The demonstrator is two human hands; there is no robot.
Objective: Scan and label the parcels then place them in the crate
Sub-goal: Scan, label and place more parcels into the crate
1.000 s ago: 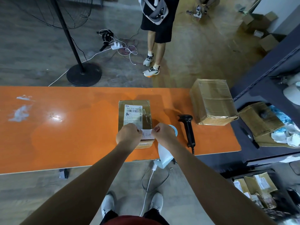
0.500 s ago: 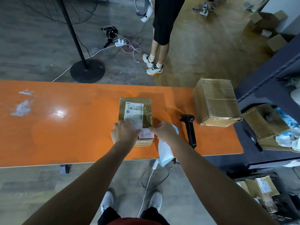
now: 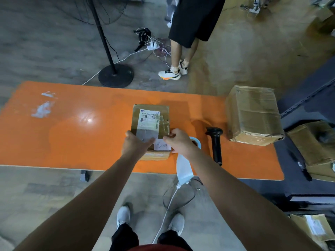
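Lying flat mid-way along the orange counter [image 3: 72, 142], the small brown parcel [image 3: 164, 113] is shiny with tape. It carries a printed barcode label [image 3: 149, 120] on top and a small handwritten white label [image 3: 161, 146] at its near edge. The left hand [image 3: 135, 144] presses it with straight fingers — the right hand [image 3: 179, 141] pinches the white label's corner. A black scanner [image 3: 215, 144] lies nearby.

Beyond the far edge of the orange surface [image 3: 72, 127]: black fan stand [image 3: 116, 77], white power strip [image 3: 153, 45] with tangled cables, and a standing person [image 3: 190, 24]. Dark shelving [image 3: 308, 102] adjoins the right edge.
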